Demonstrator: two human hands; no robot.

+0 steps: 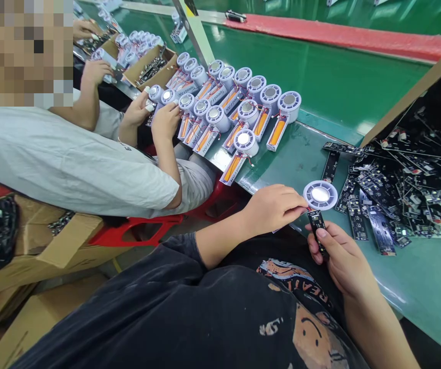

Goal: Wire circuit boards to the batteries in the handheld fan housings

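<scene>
Left grip (276, 206) on wires (309, 208), right grip (341, 252) around circuit board (316, 221); cardboard box (166, 72) of dark strips (151, 69).

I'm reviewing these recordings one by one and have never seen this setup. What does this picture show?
There's no machine: a person works bare-handed, filmed by a head-worn camera looking forward and down. The right hand holds a narrow black circuit board. The left hand has its fingertips at a red wire beside a round fan head; its exact grip is unclear. On the green table, small "Speed FAN" fans sit leftward, and a loose pile of circuit boards lies rightward. The hands among the fans are a co-worker's.
</scene>
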